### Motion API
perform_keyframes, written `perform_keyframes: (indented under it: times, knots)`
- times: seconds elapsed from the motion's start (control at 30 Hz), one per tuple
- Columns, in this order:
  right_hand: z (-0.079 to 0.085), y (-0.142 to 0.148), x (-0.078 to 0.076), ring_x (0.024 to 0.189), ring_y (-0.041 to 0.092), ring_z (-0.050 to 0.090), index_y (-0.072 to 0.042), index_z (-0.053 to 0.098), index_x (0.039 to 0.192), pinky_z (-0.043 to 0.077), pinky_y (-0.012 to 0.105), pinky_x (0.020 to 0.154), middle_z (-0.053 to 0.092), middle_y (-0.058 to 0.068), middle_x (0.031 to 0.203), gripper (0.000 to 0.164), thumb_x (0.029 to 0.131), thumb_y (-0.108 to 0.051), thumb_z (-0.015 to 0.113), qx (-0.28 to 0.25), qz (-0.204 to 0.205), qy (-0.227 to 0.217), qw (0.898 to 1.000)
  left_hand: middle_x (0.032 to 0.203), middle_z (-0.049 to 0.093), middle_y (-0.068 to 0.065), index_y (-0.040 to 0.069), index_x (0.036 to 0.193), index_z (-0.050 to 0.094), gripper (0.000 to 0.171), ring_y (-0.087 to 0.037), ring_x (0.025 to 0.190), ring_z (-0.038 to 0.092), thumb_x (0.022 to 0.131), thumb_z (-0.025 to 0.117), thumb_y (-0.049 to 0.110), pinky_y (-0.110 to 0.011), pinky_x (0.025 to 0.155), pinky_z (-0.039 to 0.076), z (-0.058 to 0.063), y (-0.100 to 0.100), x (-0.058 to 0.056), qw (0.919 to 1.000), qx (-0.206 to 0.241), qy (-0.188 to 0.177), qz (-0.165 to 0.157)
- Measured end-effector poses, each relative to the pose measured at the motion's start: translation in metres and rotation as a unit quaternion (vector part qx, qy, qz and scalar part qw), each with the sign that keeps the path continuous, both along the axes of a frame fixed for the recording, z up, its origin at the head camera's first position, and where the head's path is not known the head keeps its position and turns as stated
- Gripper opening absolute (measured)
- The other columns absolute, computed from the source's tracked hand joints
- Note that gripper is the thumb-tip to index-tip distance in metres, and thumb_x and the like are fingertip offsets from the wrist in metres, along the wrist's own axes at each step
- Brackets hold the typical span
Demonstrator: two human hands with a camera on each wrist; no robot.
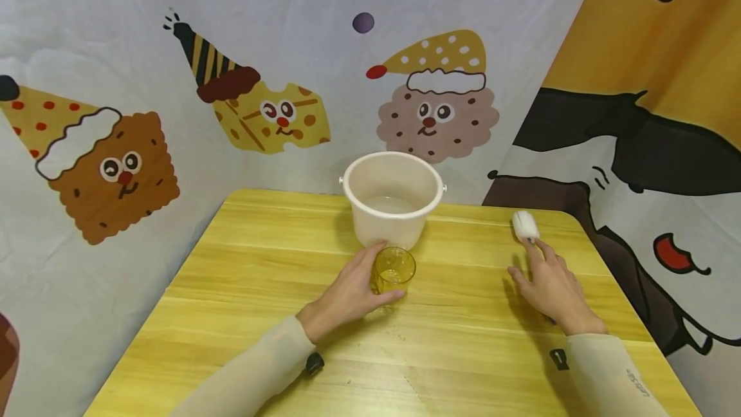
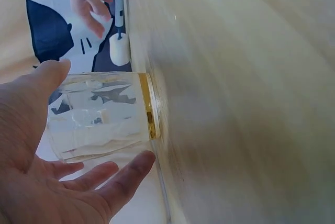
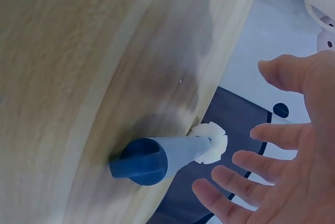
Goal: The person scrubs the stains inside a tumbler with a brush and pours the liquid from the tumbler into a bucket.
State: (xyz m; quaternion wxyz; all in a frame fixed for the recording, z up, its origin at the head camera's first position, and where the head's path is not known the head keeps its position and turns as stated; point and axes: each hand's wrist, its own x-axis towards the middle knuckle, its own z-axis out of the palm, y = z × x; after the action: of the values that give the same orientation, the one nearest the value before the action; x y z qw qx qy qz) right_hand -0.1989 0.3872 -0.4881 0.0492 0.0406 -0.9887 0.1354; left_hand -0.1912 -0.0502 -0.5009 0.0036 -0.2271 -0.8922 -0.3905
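From my station, I am reading the layout near to far. The brush (image 3: 180,154) is lying on the right of the desk (image 1: 289,243), its long axis running near to far and its blue end (image 3: 138,162) pointing near. The right hand (image 1: 552,285) is hovering above the brush, its spread fingers grasping nothing; the right wrist view is showing a gap between them. I am judging this hand the nearer one, with the brush lying below it. At centre, the left hand (image 1: 350,285) is flanking the upright glass (image 1: 396,267), fingers relaxed, no closed grasp showing. Farther right, the white head (image 1: 525,225) is lying just beyond the right fingertips. The bucket (image 1: 383,230) is standing beyond the glass.
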Motion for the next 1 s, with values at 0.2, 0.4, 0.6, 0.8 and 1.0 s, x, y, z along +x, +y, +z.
perform_keyframes:
  times: [0.2, 0.4, 0.6, 0.8, 1.0]
  knots:
    - [-0.002, 0.003, -0.003, 0.142, 0.075, 0.048, -0.002, 0.034, 0.181, 0.05, 0.09, 0.1, 0.033, 0.045, 0.177, 0.082, 0.116, -0.038, 0.07, -0.007, -0.013, -0.021, 1.0, 0.18, 0.048, -0.026, 0.007, 0.18, 0.036, 0.111, -0.048, 0.162, 0.056, 0.095, 0.099, 0.042, -0.065, 0.13, 0.051, -0.001, 0.003, -0.001, 1.0, 0.009, 0.0, 0.0]
    - [-0.002, 0.005, -0.004, 0.141, 0.073, 0.049, 0.001, 0.036, 0.179, 0.053, 0.088, 0.096, 0.034, 0.047, 0.175, 0.082, 0.115, -0.038, 0.069, -0.006, -0.025, -0.036, 0.999, 0.182, 0.045, -0.026, 0.007, 0.18, 0.035, 0.112, -0.047, 0.165, 0.053, 0.096, 0.098, 0.044, -0.064, 0.131, 0.049, -0.002, 0.005, -0.002, 1.0, 0.007, 0.002, 0.002]
    - [-0.005, 0.007, -0.004, 0.137, 0.072, 0.052, 0.005, 0.035, 0.178, 0.057, 0.084, 0.09, 0.038, 0.047, 0.17, 0.083, 0.115, -0.037, 0.069, -0.006, -0.033, -0.039, 0.999, 0.181, 0.047, -0.026, 0.005, 0.179, 0.036, 0.109, -0.047, 0.164, 0.054, 0.097, 0.098, 0.044, -0.063, 0.131, 0.05, -0.001, 0.006, -0.002, 0.9998, 0.016, 0.009, -0.002]
    - [-0.007, 0.01, -0.005, 0.133, 0.072, 0.056, 0.007, 0.031, 0.179, 0.058, 0.082, 0.089, 0.041, 0.051, 0.164, 0.086, 0.115, -0.036, 0.069, -0.008, -0.042, -0.048, 0.998, 0.179, 0.051, -0.024, 0.009, 0.178, 0.038, 0.106, -0.045, 0.162, 0.057, 0.098, 0.097, 0.042, -0.06, 0.131, 0.052, -0.004, 0.008, -0.004, 0.9998, 0.017, 0.006, 0.001]
    - [-0.007, 0.011, -0.006, 0.129, 0.073, 0.058, 0.011, 0.031, 0.177, 0.058, 0.08, 0.086, 0.041, 0.053, 0.16, 0.086, 0.115, -0.034, 0.07, -0.009, -0.043, -0.054, 0.998, 0.176, 0.054, -0.026, 0.006, 0.176, 0.04, 0.103, -0.045, 0.159, 0.06, 0.097, 0.098, 0.038, -0.061, 0.129, 0.053, -0.002, 0.009, -0.005, 0.9996, 0.024, 0.013, -0.002]
